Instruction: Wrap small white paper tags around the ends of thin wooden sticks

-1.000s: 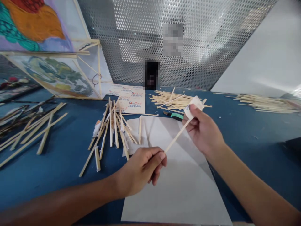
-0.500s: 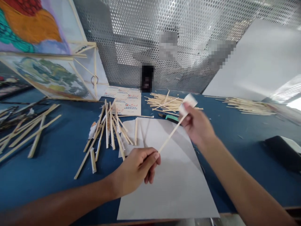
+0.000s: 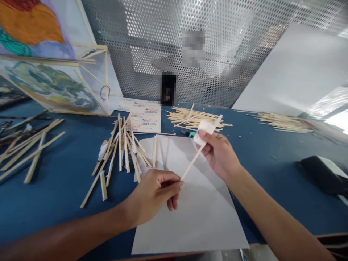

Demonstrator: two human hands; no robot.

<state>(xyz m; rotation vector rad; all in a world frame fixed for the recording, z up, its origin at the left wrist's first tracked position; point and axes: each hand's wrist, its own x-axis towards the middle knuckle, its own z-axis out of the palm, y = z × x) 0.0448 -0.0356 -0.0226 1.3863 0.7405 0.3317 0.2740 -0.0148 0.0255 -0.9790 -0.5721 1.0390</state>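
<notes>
My left hand [image 3: 156,194] pinches the lower end of a thin wooden stick [image 3: 190,166] above a white sheet of paper [image 3: 190,214]. The stick slants up and to the right. My right hand [image 3: 219,154] grips its upper end through a small folded white piece of paper [image 3: 205,129], pressed under the thumb. Both hands hover over the blue table [image 3: 54,188].
Loose wooden sticks [image 3: 122,148] lie in a heap left of the sheet, with more piles at the back [image 3: 193,117], far right [image 3: 282,121] and far left [image 3: 27,148]. Painted kites [image 3: 54,87] lean at the back left. Printed sheets [image 3: 143,114] and a dark object [image 3: 320,174] lie nearby.
My right hand with the white paper has slid down the stick toward my left hand. The view has shifted slightly to the right.
</notes>
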